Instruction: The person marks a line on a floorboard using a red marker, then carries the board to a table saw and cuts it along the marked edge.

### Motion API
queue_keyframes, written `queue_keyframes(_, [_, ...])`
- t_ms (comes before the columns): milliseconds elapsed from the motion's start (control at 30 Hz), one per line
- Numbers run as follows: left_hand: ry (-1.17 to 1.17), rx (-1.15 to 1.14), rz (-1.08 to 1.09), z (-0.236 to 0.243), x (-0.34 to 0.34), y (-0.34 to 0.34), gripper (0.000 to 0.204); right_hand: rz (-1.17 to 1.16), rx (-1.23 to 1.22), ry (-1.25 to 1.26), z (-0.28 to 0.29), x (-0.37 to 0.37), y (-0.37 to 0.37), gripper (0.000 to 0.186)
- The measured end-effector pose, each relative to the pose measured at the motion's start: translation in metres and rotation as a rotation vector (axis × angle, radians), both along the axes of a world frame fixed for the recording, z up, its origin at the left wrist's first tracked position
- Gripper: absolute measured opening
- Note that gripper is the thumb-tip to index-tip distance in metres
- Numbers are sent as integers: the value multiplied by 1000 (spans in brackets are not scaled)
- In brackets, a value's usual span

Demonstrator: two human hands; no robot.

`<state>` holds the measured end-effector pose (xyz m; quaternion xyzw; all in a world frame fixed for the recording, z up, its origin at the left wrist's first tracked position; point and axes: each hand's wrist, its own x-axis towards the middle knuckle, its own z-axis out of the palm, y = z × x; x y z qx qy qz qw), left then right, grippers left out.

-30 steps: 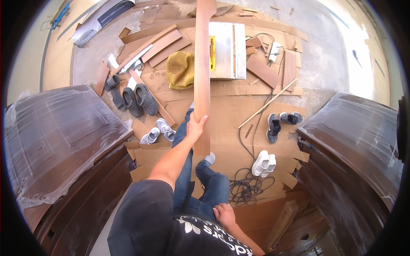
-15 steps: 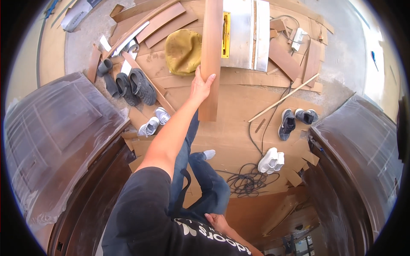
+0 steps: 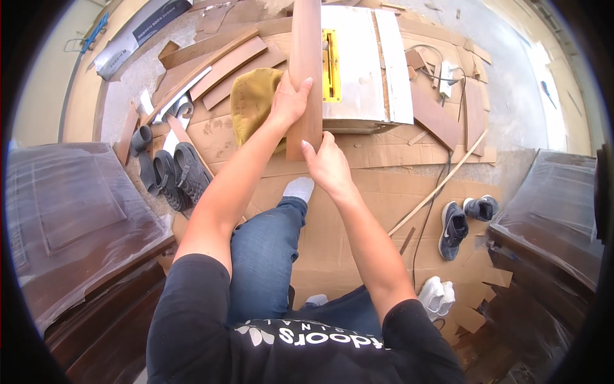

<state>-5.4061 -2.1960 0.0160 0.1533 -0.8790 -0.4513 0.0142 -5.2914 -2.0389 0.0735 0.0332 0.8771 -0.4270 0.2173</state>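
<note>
A long brown wooden plank (image 3: 306,45) points away from me, lying along the left side of a silver-topped table saw (image 3: 355,70). My left hand (image 3: 291,101) grips the plank's left side, thumb on top. At its near end, my right hand (image 3: 329,165) holds the right corner with the thumb over the top; its other fingers are partly hidden. Set in the saw's metal top is a yellow slotted insert (image 3: 331,80). A mustard-yellow cloth item (image 3: 251,96), perhaps a hat or bag, is partly covered by the plank and my left hand.
Cardboard (image 3: 358,243) covers the floor. Dark clogs (image 3: 190,171) lie left, dark sneakers (image 3: 453,230) and white shoes (image 3: 436,296) right. Plank offcuts (image 3: 229,63) are scattered around the saw. A thin strip (image 3: 441,182) and a power strip (image 3: 449,80) with cords lie right. Plastic-wrapped furniture (image 3: 83,211) flanks me.
My right hand has come up from near my waist to the plank's near end. I have stepped closer to the saw, and the plank's near end appears farther up in view.
</note>
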Motion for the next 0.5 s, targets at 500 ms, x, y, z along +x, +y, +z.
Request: queue_keyframes(500, [-65, 154, -15, 6, -58, -26, 91, 123, 183, 717, 10, -207, 54, 37])
